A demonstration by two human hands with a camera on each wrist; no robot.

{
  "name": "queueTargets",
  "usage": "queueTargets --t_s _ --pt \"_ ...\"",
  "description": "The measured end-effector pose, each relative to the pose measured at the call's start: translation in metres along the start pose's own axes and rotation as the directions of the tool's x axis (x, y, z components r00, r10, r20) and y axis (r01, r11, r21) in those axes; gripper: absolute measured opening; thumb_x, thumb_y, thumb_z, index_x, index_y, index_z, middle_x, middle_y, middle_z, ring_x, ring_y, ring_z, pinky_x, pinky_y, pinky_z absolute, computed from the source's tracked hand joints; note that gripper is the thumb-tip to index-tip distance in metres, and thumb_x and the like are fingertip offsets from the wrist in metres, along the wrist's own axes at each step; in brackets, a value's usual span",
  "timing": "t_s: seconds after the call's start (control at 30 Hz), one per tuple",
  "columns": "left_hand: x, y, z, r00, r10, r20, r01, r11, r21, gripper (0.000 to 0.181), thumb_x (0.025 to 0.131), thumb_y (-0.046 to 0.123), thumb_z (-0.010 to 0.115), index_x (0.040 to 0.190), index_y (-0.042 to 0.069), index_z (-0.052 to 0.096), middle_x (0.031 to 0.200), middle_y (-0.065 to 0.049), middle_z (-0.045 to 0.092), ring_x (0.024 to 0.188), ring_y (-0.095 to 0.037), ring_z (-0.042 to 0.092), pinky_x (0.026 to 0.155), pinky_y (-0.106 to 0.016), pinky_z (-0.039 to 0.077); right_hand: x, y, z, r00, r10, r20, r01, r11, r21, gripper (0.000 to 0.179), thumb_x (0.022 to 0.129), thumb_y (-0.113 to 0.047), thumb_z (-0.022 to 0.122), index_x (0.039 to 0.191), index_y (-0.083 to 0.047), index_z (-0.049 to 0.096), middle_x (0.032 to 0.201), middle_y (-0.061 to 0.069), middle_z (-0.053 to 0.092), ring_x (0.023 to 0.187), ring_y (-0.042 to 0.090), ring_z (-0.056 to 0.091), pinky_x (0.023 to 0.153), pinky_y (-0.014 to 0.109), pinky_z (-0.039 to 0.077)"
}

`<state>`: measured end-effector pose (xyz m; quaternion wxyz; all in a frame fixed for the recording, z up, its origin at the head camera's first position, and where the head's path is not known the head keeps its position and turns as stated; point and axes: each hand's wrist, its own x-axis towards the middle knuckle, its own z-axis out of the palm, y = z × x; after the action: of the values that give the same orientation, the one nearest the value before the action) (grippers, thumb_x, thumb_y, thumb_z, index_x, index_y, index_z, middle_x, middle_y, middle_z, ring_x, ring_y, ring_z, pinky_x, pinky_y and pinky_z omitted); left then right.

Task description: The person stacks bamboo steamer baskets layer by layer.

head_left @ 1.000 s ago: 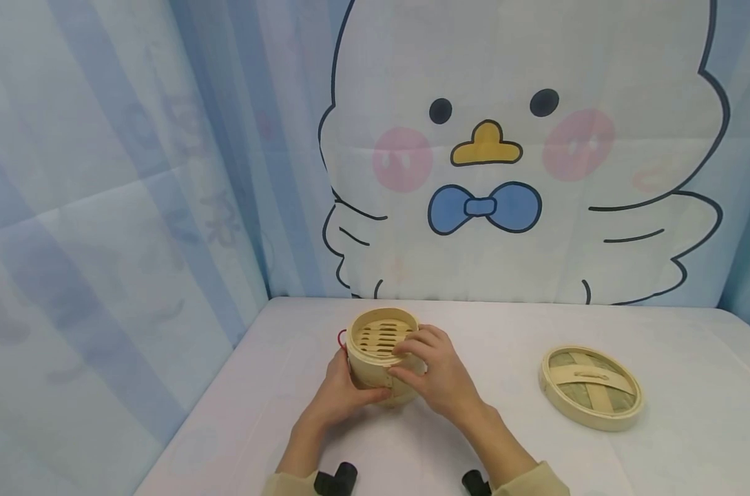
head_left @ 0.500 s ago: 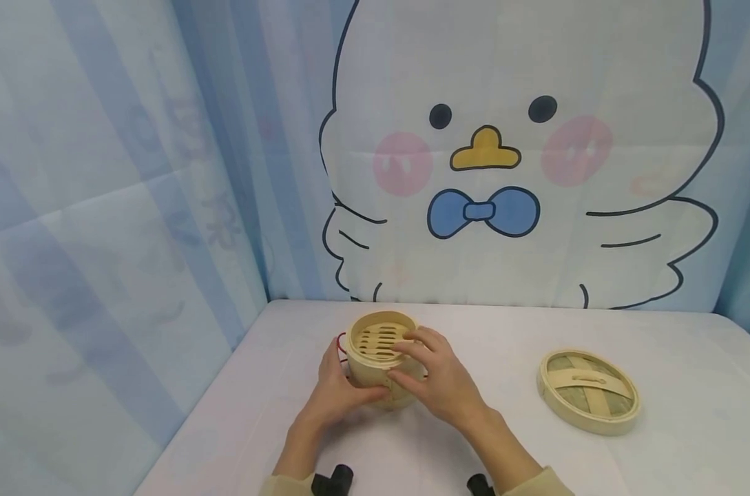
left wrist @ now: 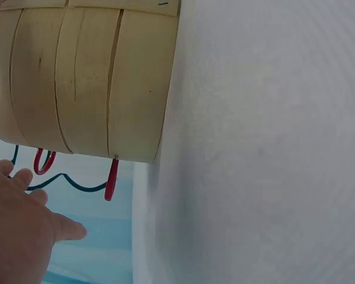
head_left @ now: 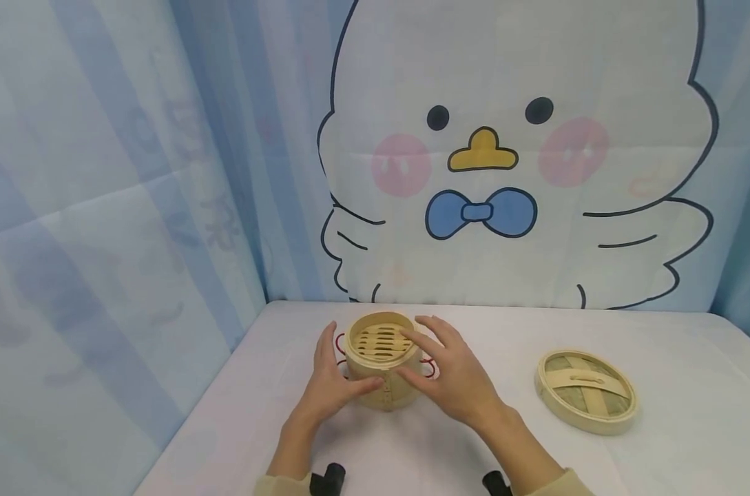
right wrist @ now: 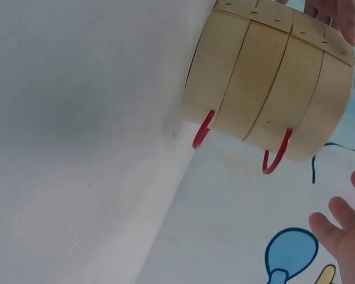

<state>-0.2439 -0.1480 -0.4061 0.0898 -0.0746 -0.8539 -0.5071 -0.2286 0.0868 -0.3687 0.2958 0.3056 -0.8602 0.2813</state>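
Note:
A small bamboo steamer (head_left: 392,397) stands upright on the table as stacked tiers, its slatted floor showing through the uncovered top. Red loop handles (right wrist: 276,155) stick out on both sides. My left hand (head_left: 325,390) is at its left, fingers stretched and apart from the wall, as the left wrist view shows; its thumb reaches across the front, contact unclear. To the right, my right hand (head_left: 456,375) spreads its fingers beside the upper rim, holding nothing. In the right wrist view a gap separates the right-hand fingers (right wrist: 343,214) from the bamboo wall.
A round bamboo lid (head_left: 588,391) with a strap handle lies on the white table (head_left: 474,455) at the right. Behind the table hangs a curtain (head_left: 474,269) with a cartoon bird; another curtain runs along the left side.
Both hands have loosened and drawn away from the steamer's sides, the left to the left and the right to the right. The red handles on both sides now show. The steamer stays in place.

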Motion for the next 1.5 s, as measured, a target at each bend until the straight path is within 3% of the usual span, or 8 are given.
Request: queueTargets --t_s 0.37,0.63,0.97,1.5 --pt "-0.002 0.012 0.006 0.997 0.071 -0.007 -0.071 0.997 -0.035 0.126 0.071 0.038 0.093 0.161 0.011 0.01 0.165 -0.017 0.009 0.151 -0.038 0.012 0.114 -0.065 0.02 -0.01 0.01 -0.022 0.998 0.047 -0.052 -0.049 0.998 -0.045 0.062 0.082 -0.025 0.086 0.137 -0.011 0.062 0.146 0.019 0.049 0.132 0.04 0.048 0.101 0.058 0.046" --pt "-0.004 0.02 0.008 0.998 0.068 -0.007 -0.068 0.997 -0.032 0.123 0.072 0.038 0.092 0.161 0.011 0.012 0.165 -0.016 0.012 0.151 -0.038 0.012 0.115 -0.064 0.018 -0.014 0.02 -0.041 0.993 0.079 -0.091 -0.085 0.994 -0.066 0.061 0.083 -0.023 0.085 0.138 -0.011 0.061 0.146 0.022 0.047 0.131 0.044 0.046 0.1 0.064 0.044" --pt "-0.004 0.017 0.01 0.993 0.115 0.016 -0.114 0.993 -0.023 0.12 0.076 0.039 0.09 0.16 0.005 0.012 0.163 -0.017 0.017 0.15 -0.035 0.016 0.118 -0.059 0.018 -0.021 0.032 -0.076 0.98 0.144 -0.137 -0.16 0.98 -0.114 0.052 0.085 -0.019 0.08 0.134 -0.01 0.063 0.145 0.022 0.046 0.128 0.049 0.045 0.096 0.07 0.042" --pt "-0.003 0.015 0.01 0.999 0.043 0.006 -0.042 0.998 -0.044 0.119 0.076 0.039 0.089 0.159 0.004 0.012 0.162 -0.02 0.018 0.15 -0.038 0.016 0.117 -0.061 0.019 -0.046 0.061 -0.114 0.957 0.248 -0.15 -0.266 0.957 -0.118 0.052 0.086 -0.016 0.08 0.135 -0.008 0.061 0.146 0.025 0.042 0.126 0.057 0.04 0.091 0.076 0.04"
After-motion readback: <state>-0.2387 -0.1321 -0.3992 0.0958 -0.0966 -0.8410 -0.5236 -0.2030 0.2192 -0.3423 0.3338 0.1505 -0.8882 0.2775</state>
